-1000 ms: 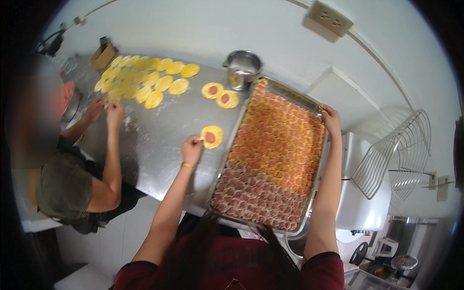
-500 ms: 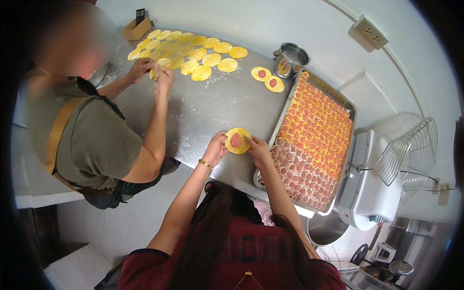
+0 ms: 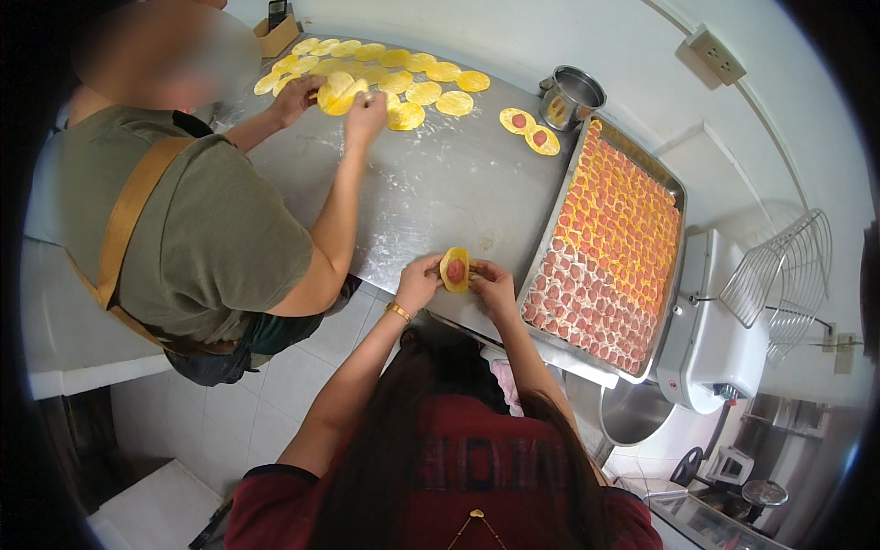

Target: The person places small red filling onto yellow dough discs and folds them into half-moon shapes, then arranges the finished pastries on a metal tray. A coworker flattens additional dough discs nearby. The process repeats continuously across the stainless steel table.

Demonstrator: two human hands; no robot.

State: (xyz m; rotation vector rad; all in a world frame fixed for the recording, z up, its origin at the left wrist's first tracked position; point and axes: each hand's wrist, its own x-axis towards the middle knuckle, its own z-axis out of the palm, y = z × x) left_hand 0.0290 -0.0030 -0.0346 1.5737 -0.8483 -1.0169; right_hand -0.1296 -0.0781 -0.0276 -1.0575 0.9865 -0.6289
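Note:
Between my two hands, over the table's near edge, is a yellow dough wrapper [image 3: 448, 285] with a lump of pink meat filling [image 3: 456, 269] on it. My left hand [image 3: 419, 282] pinches its left side, and my right hand [image 3: 495, 290] grips the right side. Both sides of the wrapper curve up around the filling, which still shows on top. To the right, a large metal tray [image 3: 554, 220] holds rows of small open dumplings [image 3: 612, 247] with pink tops. Two flat wrappers with filling [image 3: 543, 140] lie beyond my hands, beside the tray.
Left of me, a co-worker [image 3: 211, 220] holds yellow wrappers [image 3: 341, 93] over rows of flat ones [image 3: 423, 93] on the floured steel table [image 3: 431, 183]. A metal pot [image 3: 573, 95] stands behind the tray. At right are a white machine [image 3: 710, 321] and wire guard [image 3: 779, 275].
The wrapper in my hands has gone from flat and round to narrow, its sides raised around the filling. The co-worker's hands have moved right, over the rows of wrappers. My view has shifted slightly.

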